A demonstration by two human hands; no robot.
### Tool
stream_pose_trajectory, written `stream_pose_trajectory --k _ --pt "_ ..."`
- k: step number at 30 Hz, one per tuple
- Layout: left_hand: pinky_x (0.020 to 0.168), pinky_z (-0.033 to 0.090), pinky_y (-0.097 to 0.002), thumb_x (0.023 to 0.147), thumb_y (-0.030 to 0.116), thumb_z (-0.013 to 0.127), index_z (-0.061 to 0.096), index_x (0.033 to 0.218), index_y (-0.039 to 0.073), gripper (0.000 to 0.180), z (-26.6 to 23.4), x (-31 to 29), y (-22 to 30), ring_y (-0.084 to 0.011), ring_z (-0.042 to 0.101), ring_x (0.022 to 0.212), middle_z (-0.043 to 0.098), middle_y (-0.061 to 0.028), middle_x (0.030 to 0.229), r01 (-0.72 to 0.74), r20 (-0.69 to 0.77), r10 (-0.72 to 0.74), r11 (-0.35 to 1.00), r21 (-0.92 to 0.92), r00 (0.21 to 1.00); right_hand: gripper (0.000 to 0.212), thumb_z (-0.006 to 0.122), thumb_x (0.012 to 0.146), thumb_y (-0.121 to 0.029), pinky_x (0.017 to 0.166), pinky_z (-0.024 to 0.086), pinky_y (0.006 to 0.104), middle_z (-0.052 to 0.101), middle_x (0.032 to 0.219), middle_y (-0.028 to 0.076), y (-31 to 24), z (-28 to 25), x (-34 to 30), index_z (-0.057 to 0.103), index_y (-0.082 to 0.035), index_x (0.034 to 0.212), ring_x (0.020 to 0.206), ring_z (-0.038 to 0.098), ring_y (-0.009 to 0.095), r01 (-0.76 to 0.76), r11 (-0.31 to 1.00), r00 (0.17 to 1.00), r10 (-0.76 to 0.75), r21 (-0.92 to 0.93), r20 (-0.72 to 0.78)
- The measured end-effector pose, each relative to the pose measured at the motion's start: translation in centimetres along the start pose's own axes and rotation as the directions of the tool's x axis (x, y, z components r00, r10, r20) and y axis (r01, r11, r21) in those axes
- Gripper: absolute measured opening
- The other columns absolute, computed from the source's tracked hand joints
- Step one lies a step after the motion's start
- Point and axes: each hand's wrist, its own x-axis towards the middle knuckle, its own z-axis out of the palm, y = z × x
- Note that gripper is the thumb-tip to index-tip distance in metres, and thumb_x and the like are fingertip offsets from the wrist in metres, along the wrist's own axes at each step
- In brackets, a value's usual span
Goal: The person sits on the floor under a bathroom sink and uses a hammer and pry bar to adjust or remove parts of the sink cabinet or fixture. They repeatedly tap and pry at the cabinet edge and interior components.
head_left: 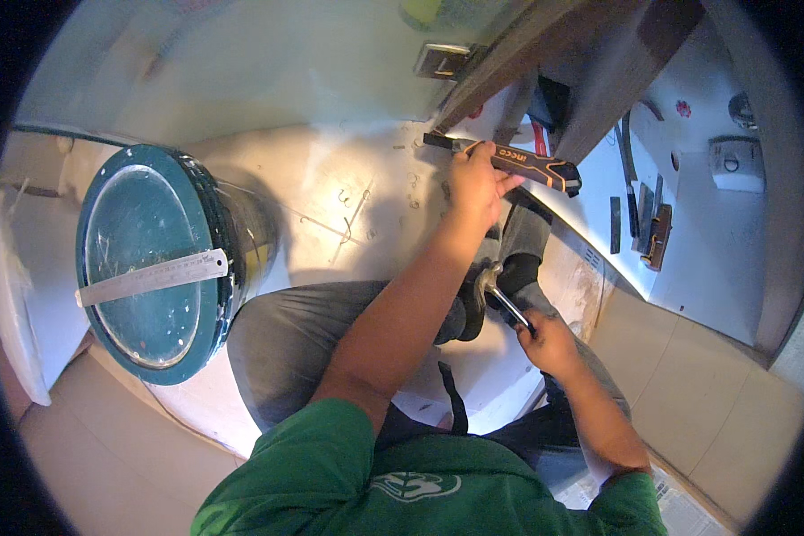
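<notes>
My left hand (475, 186) is stretched forward, its fingers closed on a dark-handled tool (536, 168) with orange lines. The tool's narrow dark end points left, beside the foot of a wooden beam; its exact kind is unclear. Closer to me, my right hand (549, 344) grips a hammer (507, 306) by its dark handle. The hammer's metal head lies over my shoe and lower leg, well apart from the other tool. My bent legs in dark trousers (304, 344) spread on both sides of it.
On the left stands a bucket (143, 326) with a teal lid, a steel ruler (152, 278) lying across it. Small curled scraps (355, 210) litter the floor ahead. Wooden beams (630, 76) rise at right, beside a white surface (719, 246) bearing several tools (658, 237).
</notes>
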Motion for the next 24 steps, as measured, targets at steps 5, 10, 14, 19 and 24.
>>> stream_pose_trajectory --k 5,10,14,19,24 --pt "0.057 0.060 -0.0376 0.095 0.015 0.051 0.048 0.105 0.001 0.017 -0.3 0.4 -0.2 -0.0274 0.068 0.073 0.063 -0.0156 0.090 -0.001 -0.005 0.001 0.999 -0.033 1.000 0.017 0.060 0.085 -0.021 0.066 0.049 0.0555 0.062 0.073 0.025 0.0 0.3 -0.5 0.059 -0.006 0.093 0.072 0.062 0.046 -0.074 0.997 0.994 0.072 0.018 0.076" --pt "0.068 0.062 -0.0429 0.096 0.016 0.051 0.049 0.103 0.002 0.016 -0.7 0.3 -0.5 -0.0292 0.070 0.082 0.065 -0.0173 0.096 -0.027 0.012 0.027 1.000 0.014 1.000 0.016 0.060 0.086 -0.021 0.067 0.049 0.0552 0.063 0.074 0.025 0.6 1.1 -0.8 0.058 -0.006 0.091 0.073 0.062 0.046 -0.047 0.997 0.997 0.042 0.068 0.069" --pt "0.072 0.061 -0.0444 0.096 0.016 0.051 0.049 0.102 0.000 0.017 -0.6 0.3 -0.2 -0.0303 0.069 0.085 0.064 -0.0184 0.096 -0.038 0.052 0.039 0.999 -0.009 0.998 0.016 0.059 0.086 -0.021 0.067 0.049 0.0551 0.063 0.075 0.025 0.9 1.5 -0.9 0.057 -0.005 0.090 0.074 0.062 0.046 -0.046 0.996 0.997 0.041 0.077 0.070" --pt "0.076 0.061 -0.0445 0.096 0.015 0.051 0.049 0.102 0.000 0.017 -0.6 0.3 -0.1 -0.0315 0.069 0.087 0.064 -0.0191 0.096 -0.030 0.032 0.030 0.999 0.012 0.999 0.015 0.060 0.086 -0.020 0.068 0.049 0.0550 0.063 0.074 0.025 0.8 1.7 -0.8 0.057 -0.005 0.090 0.075 0.062 0.046 -0.069 0.995 0.996 0.065 0.067 0.058" --pt "0.065 0.062 -0.0427 0.095 0.013 0.052 0.045 0.105 -0.001 0.019 -0.6 0.5 -0.3 -0.0310 0.069 0.080 0.063 -0.0194 0.094 -0.035 0.028 0.036 0.999 -0.033 0.999 0.017 0.061 0.085 -0.021 0.068 0.049 0.0547 0.063 0.075 0.025 0.9 1.7 -0.8 0.058 -0.006 0.092 0.075 0.063 0.045 -0.086 0.992 0.995 0.080 0.094 0.068"
